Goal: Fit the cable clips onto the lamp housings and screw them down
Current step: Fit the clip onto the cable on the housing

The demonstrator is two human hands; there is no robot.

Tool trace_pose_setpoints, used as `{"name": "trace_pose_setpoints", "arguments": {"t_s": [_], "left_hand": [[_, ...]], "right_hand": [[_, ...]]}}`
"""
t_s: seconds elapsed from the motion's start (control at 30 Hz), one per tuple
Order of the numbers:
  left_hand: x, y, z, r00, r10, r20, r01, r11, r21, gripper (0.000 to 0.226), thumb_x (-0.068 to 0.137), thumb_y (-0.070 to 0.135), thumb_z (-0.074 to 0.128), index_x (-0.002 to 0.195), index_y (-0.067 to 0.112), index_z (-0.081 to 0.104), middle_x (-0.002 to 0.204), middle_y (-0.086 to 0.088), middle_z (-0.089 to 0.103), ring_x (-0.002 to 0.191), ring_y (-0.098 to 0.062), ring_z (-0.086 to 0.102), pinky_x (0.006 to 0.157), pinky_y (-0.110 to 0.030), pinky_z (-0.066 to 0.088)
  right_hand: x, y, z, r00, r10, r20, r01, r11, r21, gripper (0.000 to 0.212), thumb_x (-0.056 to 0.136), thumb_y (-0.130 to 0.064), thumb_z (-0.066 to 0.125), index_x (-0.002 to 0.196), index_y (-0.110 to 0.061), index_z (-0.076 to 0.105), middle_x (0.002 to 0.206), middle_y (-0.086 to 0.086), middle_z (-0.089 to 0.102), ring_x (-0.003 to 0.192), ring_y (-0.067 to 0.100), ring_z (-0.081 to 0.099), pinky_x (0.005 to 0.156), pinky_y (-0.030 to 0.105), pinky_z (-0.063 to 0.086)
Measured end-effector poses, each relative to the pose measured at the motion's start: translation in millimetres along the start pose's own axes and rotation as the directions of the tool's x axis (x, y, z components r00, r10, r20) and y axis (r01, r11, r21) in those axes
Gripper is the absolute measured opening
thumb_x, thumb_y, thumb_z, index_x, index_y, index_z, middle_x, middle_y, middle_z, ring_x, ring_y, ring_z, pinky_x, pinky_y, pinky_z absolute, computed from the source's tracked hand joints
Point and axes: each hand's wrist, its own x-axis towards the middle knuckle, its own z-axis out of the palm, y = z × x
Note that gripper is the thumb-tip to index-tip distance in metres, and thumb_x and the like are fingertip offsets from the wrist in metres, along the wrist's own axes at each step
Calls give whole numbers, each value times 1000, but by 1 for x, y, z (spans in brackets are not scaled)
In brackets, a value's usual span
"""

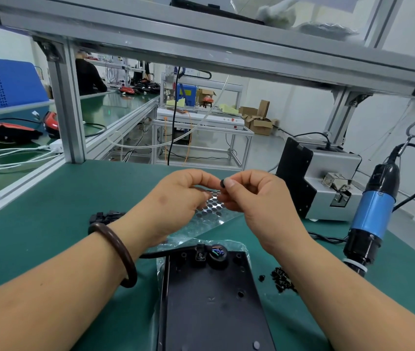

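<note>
A black lamp housing (211, 297) lies flat on the green mat in front of me, its cable entry and coloured wires at the far end. Above it, my right hand (254, 198) pinches a small round black pad (222, 183) between thumb and finger. My left hand (176, 198) holds a clear backing sheet (209, 211) covered with several grey round pads, fingers curled at its top edge. A pile of black cable clips (105, 217) lies left of my left wrist. Black screws (281, 278) are heaped right of the housing.
A blue and black electric screwdriver (371, 216) hangs on a hook at the right. Behind it stands a grey screw feeder (328, 183). An aluminium frame post (69, 110) rises at the left. Bubble wrap (161, 267) lies under the housing.
</note>
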Motion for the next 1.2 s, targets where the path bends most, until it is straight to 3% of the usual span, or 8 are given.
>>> {"name": "trace_pose_setpoints", "arguments": {"t_s": [0.13,0.23,0.47,0.53,0.67,0.8,1.03,1.2], "left_hand": [[-1,1,2,1000,13,-23,-12,999,53,33,88,-3,53,87,26,70,85,-14,66,72,-20,45,69,-34,40],[-2,2,4,999,18,-30,-15,996,85,29,88,1,54,89,26,69,84,-15,63,69,-20,43,66,-34,38],[0,0,0,996,-34,-82,46,988,146,44,91,0,46,117,32,59,90,7,64,74,-21,52,50,-18,41],[1,2,-2,998,-6,-65,18,982,190,40,92,4,49,115,35,58,99,11,63,78,-27,59,57,-22,46],[0,7,-6,983,-45,177,-28,920,390,33,92,20,57,123,34,55,111,14,62,97,-8,62,85,-21,48],[-11,14,-3,840,-224,494,-213,702,680,56,84,55,59,134,34,47,118,20,60,107,2,56,96,-17,42],[-17,11,4,754,-253,606,-346,630,695,60,79,61,61,133,41,46,128,19,55,114,-1,50,103,-25,39],[-12,10,-3,778,-244,580,-331,625,707,48,85,52,60,131,42,49,127,20,55,113,0,50,102,-22,38]], "right_hand": [[0,1,0,999,-52,-12,50,988,-144,15,89,-12,66,74,-16,66,66,2,70,64,13,65,64,31,56],[1,3,1,998,-61,-26,56,986,-160,18,89,-12,65,72,-18,65,61,-3,66,61,11,63,58,24,53],[2,0,-2,997,-66,-43,61,992,-115,18,89,-11,65,72,-16,65,58,-5,63,55,8,60,53,18,50],[3,-2,-3,998,-48,-43,45,996,-81,17,89,-10,65,73,-13,66,58,-4,61,53,7,57,51,16,47],[5,-5,-5,999,31,-34,-31,1000,-1,19,89,-9,65,70,-12,65,56,-2,58,49,10,52,47,16,43],[6,-6,-6,997,63,-40,-63,998,12,21,89,-8,63,68,-11,63,54,-6,57,47,8,50,47,16,42],[5,-5,-7,996,84,-40,-85,996,-14,18,89,-11,64,70,-13,65,55,-6,58,47,6,51,47,16,42],[5,-6,-9,992,121,-29,-121,993,11,18,89,-11,64,71,-12,65,54,-5,58,47,7,51,45,17,42]]}}
